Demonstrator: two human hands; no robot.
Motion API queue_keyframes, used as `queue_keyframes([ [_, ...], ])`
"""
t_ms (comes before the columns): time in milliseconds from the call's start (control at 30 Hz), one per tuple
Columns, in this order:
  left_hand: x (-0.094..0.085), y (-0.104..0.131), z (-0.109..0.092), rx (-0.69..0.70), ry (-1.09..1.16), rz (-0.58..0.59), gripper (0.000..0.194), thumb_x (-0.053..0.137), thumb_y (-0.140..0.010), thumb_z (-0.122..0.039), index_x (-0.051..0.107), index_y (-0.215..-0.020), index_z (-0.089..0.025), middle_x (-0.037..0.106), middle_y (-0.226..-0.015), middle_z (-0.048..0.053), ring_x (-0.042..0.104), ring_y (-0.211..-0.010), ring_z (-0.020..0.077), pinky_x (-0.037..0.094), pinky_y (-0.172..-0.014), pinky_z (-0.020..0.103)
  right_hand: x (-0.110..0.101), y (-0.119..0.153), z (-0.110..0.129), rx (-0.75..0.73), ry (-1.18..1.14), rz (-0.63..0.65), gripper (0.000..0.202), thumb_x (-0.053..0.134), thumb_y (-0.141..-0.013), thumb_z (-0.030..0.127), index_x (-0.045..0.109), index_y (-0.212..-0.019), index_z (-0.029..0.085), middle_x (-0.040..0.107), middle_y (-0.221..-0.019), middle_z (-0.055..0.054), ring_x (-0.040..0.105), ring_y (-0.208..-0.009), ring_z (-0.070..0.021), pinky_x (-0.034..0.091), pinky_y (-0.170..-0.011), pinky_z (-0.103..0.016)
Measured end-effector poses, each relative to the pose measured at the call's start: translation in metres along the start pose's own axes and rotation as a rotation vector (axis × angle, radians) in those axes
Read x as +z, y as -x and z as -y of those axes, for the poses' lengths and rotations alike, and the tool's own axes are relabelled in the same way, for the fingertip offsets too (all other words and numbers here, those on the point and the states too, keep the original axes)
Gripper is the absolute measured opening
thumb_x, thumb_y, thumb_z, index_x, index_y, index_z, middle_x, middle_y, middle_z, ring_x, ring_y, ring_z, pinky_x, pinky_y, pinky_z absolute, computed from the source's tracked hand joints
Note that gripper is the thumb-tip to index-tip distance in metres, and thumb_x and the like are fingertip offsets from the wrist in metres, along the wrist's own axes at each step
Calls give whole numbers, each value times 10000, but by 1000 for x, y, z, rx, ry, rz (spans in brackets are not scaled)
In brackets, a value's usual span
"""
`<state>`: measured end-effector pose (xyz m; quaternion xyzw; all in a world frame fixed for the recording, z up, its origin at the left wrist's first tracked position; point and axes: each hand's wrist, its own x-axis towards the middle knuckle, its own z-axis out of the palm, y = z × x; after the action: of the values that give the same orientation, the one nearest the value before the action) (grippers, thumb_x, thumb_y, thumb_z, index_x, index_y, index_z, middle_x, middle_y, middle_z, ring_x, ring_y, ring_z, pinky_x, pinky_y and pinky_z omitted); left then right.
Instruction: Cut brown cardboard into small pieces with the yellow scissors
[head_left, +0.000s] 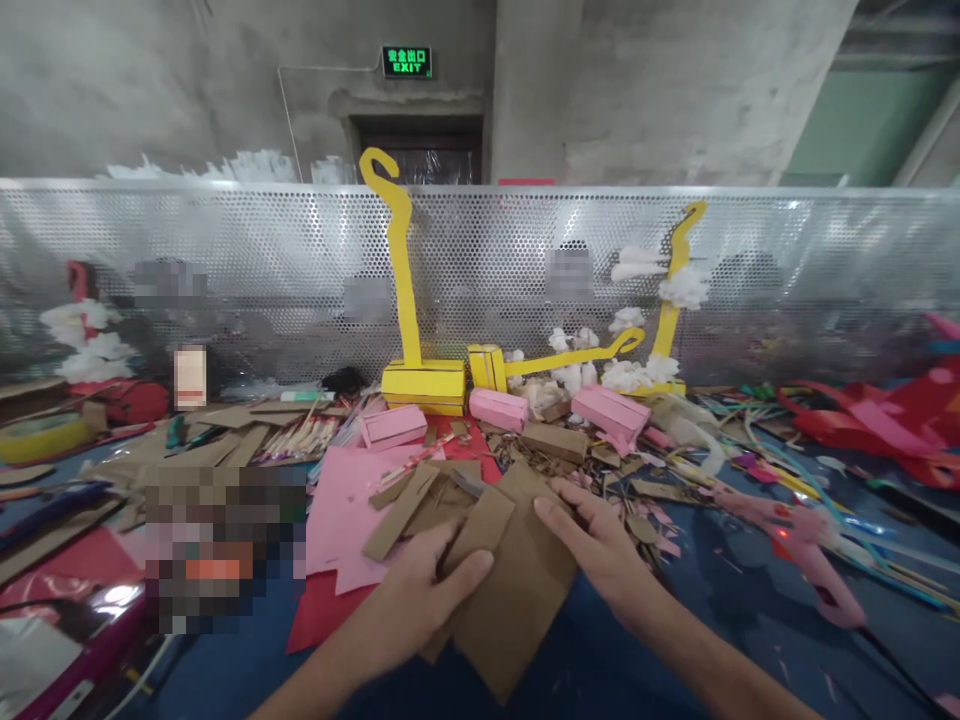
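Observation:
My left hand (450,580) is closed on a narrow strip of brown cardboard (487,517), thumb on top. Between my two hands is a larger flat cardboard piece (521,610), tilted with one corner pointing toward me. My right hand (581,525) pinches this larger piece at its upper right edge, its fingertips partly hidden behind it. The strip overlaps the left part of the larger piece; whether the two are joined I cannot tell. Other cardboard strips (401,515) lie just beyond my left hand, on pink paper (337,510).
A pink glue gun (806,540) with a lit red light lies at right, its cord running toward me. Pink boxes (394,427) and yellow hooked cardboard shapes (424,385) stand further back, before a perforated metal panel (300,250). Scraps and sticks (300,438) litter the blue table.

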<state>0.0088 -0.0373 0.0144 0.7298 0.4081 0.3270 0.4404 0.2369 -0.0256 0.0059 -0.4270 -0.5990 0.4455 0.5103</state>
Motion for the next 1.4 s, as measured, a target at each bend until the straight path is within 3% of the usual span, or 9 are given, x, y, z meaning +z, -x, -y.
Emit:
queue_keyframes([
  [133, -2, 5, -6, 11, -108, 87, 372, 579, -906, -420, 660, -1196, -201, 713, -1152, 76, 635, -1082, 271, 529, -921, 350, -6, 4, 10, 140, 62, 242, 415, 633, -865, 572, 713, -970, 178, 752, -894, -37, 681, -787, -213, 535, -641, -263],
  [233, -1, 11, -6, -72, -98, 162, 382, 578, -889, -454, 652, -1164, -200, 696, -1089, 78, 675, -886, 233, 561, -606, 247, -6, 8, 14, 208, 121, 307, 397, 708, -816, 541, 724, -972, 176, 762, -879, -32, 688, -775, -205, 530, -611, -243],
  [400, -2, 3, 10, -172, 91, 73, 466, 627, -845, -529, 584, -1166, -195, 694, -928, 48, 549, -433, 81, 394, -337, 172, -3, 3, 10, 158, 31, 193, 453, 738, -775, 558, 734, -965, 146, 775, -852, -62, 716, -739, -228, 573, -624, -289],
  [467, -6, -5, 17, -161, 199, -7, 519, 652, -824, -537, 549, -1173, -167, 637, -653, -22, 468, -319, 67, 351, -312, 169, -2, 1, 8, 138, -21, 43, 475, 750, -755, 575, 738, -977, 155, 787, -875, -83, 737, -796, -270, 596, -661, -328],
  [533, -9, -13, 22, -135, 314, -131, 551, 644, -820, -554, 544, -1184, -153, 586, -549, -53, 432, -274, 69, 298, -300, 174, -3, 0, 6, 115, -91, -109, 497, 768, -730, 585, 734, -1001, 169, 795, -939, -106, 745, -868, -315, 611, -687, -371],
  [633, -11, -17, 24, -66, 377, -265, 521, 690, -802, -495, 584, -1171, -143, 633, -603, -30, 497, -337, 81, 410, -398, 214, -5, -1, 1, 98, -136, -241, 502, 787, -713, 578, 716, -1005, 176, 791, -1010, -126, 743, -909, -349, 621, -695, -412],
  [867, -13, -17, 31, 94, 163, -409, 356, 678, -822, -356, 672, -1121, -164, 730, -855, 62, 645, -620, 167, 533, -565, 291, -7, -2, -12, 89, -158, -257, 500, 774, -754, 543, 696, -1088, 179, 781, -1063, -128, 712, -1034, -361, 616, -788, -438],
  [1100, -19, -21, 26, 89, 277, -431, 377, 749, -728, -298, 631, -1047, -137, 661, -687, 2, 624, -595, 149, 510, -557, 268, -6, -2, -21, 108, -221, -233, 514, 703, -818, 570, 663, -1188, 215, 764, -1137, -91, 690, -1103, -335, 632, -776, -415],
  [1400, -24, -21, 28, 37, 313, -323, 378, 781, -695, -299, 626, -1011, -162, 612, -630, -53, 608, -555, 130, 512, -591, 288, -11, -4, -33, 95, -151, -414, 468, 614, -846, 632, 733, -1094, 253, 805, -974, -51, 738, -990, -294, 639, -775, -394],
])
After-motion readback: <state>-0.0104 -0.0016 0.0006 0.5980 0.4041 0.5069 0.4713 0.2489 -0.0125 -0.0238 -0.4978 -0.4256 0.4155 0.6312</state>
